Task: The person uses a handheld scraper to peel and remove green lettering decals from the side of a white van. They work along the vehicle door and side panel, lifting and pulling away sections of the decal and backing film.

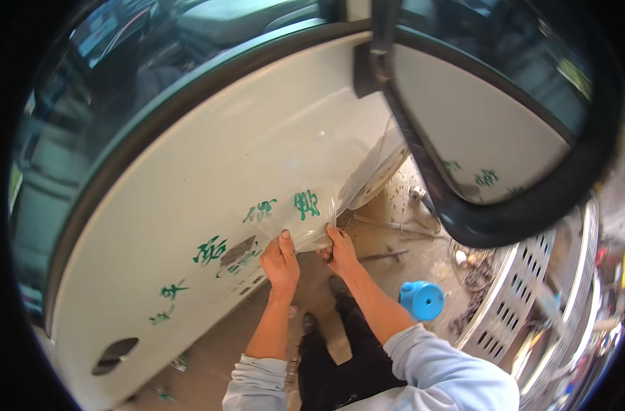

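Observation:
Both my hands grip the lower edge of a clear plastic film [312, 226] in front of a white vehicle door [189, 169]. My left hand [281, 262] pinches the film's left part, thumb up. My right hand [339, 249] pinches its lower right corner, thumb on top. Green characters [306, 204] show at the film; whether they lie on it or behind it I cannot tell. More green lettering [210, 250] runs down the door to the left, past a dark grey patch [239, 250]. A dark door handle recess [115, 355] is at the lower left.
A black-framed mirror [477, 241] juts out at the upper right. Below it are a blue round stool or container [426, 300], a hose [394, 224] and a chain [477, 280] on the floor. Perforated metal shelving [515, 300] stands at the right. The door's window [153, 77] is above.

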`<state>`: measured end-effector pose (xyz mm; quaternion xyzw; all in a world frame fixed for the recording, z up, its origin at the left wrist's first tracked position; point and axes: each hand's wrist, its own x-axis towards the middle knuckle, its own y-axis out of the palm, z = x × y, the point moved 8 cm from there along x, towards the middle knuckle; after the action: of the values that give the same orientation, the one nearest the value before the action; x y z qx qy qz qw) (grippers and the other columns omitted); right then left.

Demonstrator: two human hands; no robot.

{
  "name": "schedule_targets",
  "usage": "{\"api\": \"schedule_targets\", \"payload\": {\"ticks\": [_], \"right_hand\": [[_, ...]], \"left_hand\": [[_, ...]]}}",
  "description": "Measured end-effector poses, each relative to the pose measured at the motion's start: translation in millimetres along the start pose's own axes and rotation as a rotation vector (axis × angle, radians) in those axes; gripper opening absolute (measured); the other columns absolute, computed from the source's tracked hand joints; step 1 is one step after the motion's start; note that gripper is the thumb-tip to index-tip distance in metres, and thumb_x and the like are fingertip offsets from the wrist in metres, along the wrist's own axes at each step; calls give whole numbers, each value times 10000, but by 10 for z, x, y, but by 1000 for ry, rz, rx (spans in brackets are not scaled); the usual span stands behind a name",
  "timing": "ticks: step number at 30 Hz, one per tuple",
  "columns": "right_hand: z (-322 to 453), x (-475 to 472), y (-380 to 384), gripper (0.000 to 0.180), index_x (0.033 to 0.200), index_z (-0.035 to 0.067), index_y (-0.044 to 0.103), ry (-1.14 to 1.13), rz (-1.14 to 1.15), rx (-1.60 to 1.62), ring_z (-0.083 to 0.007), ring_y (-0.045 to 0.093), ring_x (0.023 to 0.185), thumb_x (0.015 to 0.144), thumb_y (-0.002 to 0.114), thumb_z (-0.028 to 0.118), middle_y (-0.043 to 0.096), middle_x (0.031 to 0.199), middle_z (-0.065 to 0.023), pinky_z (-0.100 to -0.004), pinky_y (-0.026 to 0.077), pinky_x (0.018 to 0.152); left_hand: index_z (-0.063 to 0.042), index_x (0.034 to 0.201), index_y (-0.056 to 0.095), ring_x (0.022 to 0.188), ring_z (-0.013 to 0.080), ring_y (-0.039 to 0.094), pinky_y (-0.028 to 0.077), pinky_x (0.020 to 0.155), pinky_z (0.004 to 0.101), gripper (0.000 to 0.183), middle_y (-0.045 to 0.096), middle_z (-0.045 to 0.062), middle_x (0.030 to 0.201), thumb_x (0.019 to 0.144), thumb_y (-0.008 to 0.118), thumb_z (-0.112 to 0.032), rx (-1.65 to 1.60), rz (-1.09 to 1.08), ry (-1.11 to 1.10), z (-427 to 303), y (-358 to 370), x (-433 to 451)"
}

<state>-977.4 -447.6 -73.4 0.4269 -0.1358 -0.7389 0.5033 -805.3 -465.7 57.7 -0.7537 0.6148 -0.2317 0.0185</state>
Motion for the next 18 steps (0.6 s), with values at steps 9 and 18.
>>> {"api": "schedule_targets", "payload": {"ticks": [9, 18], "right_hand": [[188, -118, 36, 328, 860, 69, 591, -124, -104, -77, -112, 452, 520, 927, 734, 356, 449, 621, 30, -296, 383, 495], [-251, -856, -1869, 436, 880, -8, 634, -287, -461, -520, -263, 641, 816, 837, 744, 411, 659, 830, -164, -403, 491, 745]], "left_hand": [[31, 999, 653, 611, 136, 491, 422, 567, 318, 493, 556, 22, 705, 964, 655, -461, -256, 222, -320, 270, 515, -182], [-78, 701, 493, 544, 117, 418, 345, 509, 307, 501, 461, 3, 613, 1025, 547, -457, 38, 189, -292, 763, 470, -26]]}}
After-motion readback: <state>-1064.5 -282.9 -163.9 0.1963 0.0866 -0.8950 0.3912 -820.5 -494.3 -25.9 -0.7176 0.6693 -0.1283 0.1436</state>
